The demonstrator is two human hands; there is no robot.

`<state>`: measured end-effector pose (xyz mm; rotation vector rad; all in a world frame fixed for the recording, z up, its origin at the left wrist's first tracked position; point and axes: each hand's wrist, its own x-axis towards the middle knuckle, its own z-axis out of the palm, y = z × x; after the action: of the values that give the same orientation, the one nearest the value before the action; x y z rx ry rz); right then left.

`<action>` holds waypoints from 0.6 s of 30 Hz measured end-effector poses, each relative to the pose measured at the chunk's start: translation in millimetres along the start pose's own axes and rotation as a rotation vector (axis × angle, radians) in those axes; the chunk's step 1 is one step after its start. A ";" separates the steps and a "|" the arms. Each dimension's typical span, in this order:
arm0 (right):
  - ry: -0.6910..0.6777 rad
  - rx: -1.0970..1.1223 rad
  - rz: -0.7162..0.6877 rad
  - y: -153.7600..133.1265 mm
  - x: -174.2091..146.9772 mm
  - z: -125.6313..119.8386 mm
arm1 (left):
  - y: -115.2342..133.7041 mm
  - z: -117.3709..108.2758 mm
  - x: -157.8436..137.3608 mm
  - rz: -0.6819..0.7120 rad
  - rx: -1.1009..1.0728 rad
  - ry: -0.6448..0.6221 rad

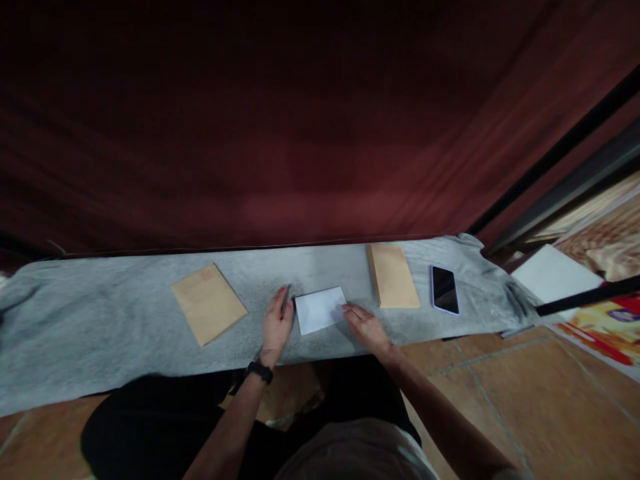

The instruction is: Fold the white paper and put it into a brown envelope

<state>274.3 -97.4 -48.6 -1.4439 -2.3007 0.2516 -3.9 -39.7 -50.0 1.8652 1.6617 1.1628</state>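
Observation:
A white rectangle of folded paper (320, 311) lies slightly tilted on the grey cloth, between my two hands. A thin dark stick that looks like a pen (286, 300) sits in the fingers of my left hand (278, 323), just beside the paper's left edge. At the right edge, the closed fingers of my right hand (365, 327) grip the paper. Left of my hands rests a flat brown envelope (209, 303), turned at an angle, with a faint printed mark near its top corner. A stack of brown envelopes (395, 277) lies to the right.
A phone (445, 290) with a pale purple case lies right of the stack. Grey cloth (125, 320) covers the narrow bench, backed by a dark red curtain-like surface (300, 147). Dark bars, a white sheet (555, 277) and colourful packaging (607, 327) are at the far right.

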 end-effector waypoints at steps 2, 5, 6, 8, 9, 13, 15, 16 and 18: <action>0.017 0.021 -0.005 -0.8 -2.1 0.5 | 14.0 6.8 -2.5 0.142 0.145 -0.091; 0.022 0.060 -0.018 -4.5 -1.8 -6.1 | 37.8 23.9 -9.4 0.286 0.352 -0.248; 0.021 0.074 -0.011 -6.0 -0.5 -8.9 | 43.9 29.9 -12.2 0.305 0.403 -0.301; 0.033 0.095 0.018 -9.6 5.3 -13.5 | 50.9 39.7 -17.0 0.320 0.472 -0.378; 0.051 0.100 0.038 -11.7 10.0 -14.5 | 52.1 43.0 -18.8 0.321 0.494 -0.397; 0.103 0.059 0.084 -21.9 34.9 -5.8 | 50.2 46.3 -21.0 0.329 0.542 -0.411; 0.081 0.007 0.088 -25.4 43.6 4.6 | 49.4 45.0 -20.8 0.341 0.549 -0.416; 0.069 -0.026 0.094 -26.0 45.5 10.2 | 48.9 44.2 -20.8 0.343 0.549 -0.415; 0.062 -0.090 0.110 -24.6 44.2 19.8 | 46.5 42.0 -21.5 0.334 0.548 -0.399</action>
<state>228.8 -67.6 -46.7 -1.6026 -2.2116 0.1345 58.9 -60.7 -46.8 2.5791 1.5706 0.3909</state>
